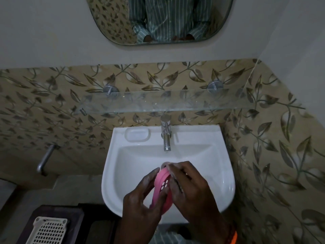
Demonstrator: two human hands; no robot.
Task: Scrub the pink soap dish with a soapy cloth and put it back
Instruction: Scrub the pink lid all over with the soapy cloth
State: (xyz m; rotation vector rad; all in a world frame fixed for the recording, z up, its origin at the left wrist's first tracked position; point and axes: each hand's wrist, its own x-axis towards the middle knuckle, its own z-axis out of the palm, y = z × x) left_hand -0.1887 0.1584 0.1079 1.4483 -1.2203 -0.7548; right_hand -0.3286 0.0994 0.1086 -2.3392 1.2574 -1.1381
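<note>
The pink soap dish (162,182), with square drain holes, is held on edge over the white sink basin (133,166). My left hand (142,201) grips its left and lower side. My right hand (191,187) is curled over its right side, fingers pressed against the dish, with a pale bit of cloth (166,164) showing at the fingertips above the dish. Both hands look soapy. Most of the cloth is hidden under my right hand.
A chrome tap (166,134) stands at the back of the sink, beside a moulded soap recess (137,134). A glass shelf (165,101) hangs above, and a mirror (158,20) higher up. A white plastic basket (49,231) sits lower left; a metal pipe (45,159) juts from the left wall.
</note>
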